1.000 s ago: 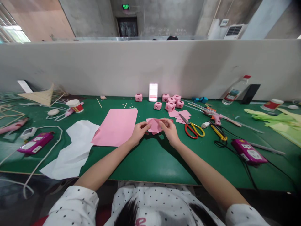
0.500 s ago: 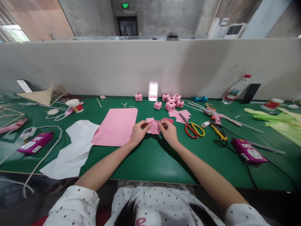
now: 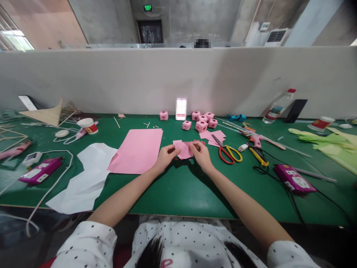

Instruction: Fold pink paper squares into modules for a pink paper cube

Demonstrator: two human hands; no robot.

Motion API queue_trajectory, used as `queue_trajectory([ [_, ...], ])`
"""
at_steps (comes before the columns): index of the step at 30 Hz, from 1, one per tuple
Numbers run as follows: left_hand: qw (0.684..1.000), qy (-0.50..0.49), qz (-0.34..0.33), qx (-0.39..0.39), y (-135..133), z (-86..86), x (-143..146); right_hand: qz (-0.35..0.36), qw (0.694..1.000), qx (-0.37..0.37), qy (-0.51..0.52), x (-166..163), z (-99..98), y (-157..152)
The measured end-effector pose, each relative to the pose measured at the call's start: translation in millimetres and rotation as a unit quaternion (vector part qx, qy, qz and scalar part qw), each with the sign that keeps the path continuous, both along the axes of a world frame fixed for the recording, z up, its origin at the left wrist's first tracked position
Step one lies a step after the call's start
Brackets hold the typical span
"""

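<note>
Fingers (image 3: 176, 150) of the left hand (image 3: 165, 158) and the right hand (image 3: 202, 155) pinch opposite edges of a small pink paper piece (image 3: 184, 150), thumbs pressed against its flat, matte face, just left of the scissors (image 3: 226, 147). Red and yellow loop handles point toward the worker, while the metal blades slant away over the edge of loose pink slips (image 3: 205, 134), straight-sided and overlapping.

Beyond and to the left of the scissors sit boxy pink paper forms (image 3: 201, 127), faceted, with dark diamond shapes on their faces; most huddle in a cluster, and one stands well apart at the far left of the group. Well left of the scissors, past the left hand, lies a smooth pink sheet (image 3: 135, 150), broad and rectangular, its near left corner meeting white paper (image 3: 96, 155) with an irregular, angular outline and soft creases.

Right of the scissors rest a pink glue gun (image 3: 256, 139) and a yellow cutter (image 3: 261, 158), with a glossy purple power block (image 3: 294, 179) farther right and nearer the worker. Farther right still, thin green sheets (image 3: 330, 143) spread in ragged layers across the smooth green tabletop (image 3: 178, 195).
</note>
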State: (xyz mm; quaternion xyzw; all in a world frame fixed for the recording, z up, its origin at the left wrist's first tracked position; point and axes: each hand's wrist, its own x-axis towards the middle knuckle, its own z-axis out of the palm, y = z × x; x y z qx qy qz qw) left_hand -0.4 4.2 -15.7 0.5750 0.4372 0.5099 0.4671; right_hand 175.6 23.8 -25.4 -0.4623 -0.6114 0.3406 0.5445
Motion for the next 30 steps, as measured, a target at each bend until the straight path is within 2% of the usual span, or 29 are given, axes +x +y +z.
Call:
queue_trajectory([
  [3,1.0,0.004,0.009,-0.013,1,-1.5,0,-0.018,0.999,0.039,0.002,2,1.5,-2],
  [5,0.999,-0.001,0.027,-0.017,1,-1.5,0,-0.052,0.989,0.127,-0.058,2,5.6,-7],
  [7,0.999,-0.018,0.038,-0.025,0,-0.6,0,-0.066,0.966,0.207,-0.14,1,9.7,-13],
  [9,0.998,-0.043,0.029,-0.039,-2,0.7,0,-0.072,0.95,0.238,-0.19,-3,11.4,-17],
  [14,0.99,-0.108,-0.03,-0.082,-4,2.6,4,-0.1,0.941,0.232,-0.226,-8,4.7,-16],
  [17,0.987,-0.115,-0.055,-0.096,-4,2.1,5,-0.1,0.937,0.234,-0.241,-5,2.1,-12],
  [22,0.998,-0.011,-0.056,-0.011,-1,-2.2,2,-0.096,0.925,0.252,-0.267,-1,6.5,-13],
  [26,0.994,0.075,-0.059,0.054,-1,-5.9,-1,-0.086,0.926,0.256,-0.263,-1,8.5,-14],
  [30,0.982,0.155,0.013,0.108,-3,-3.3,-3,-0.077,0.933,0.256,-0.242,-1,6.9,-12],
])
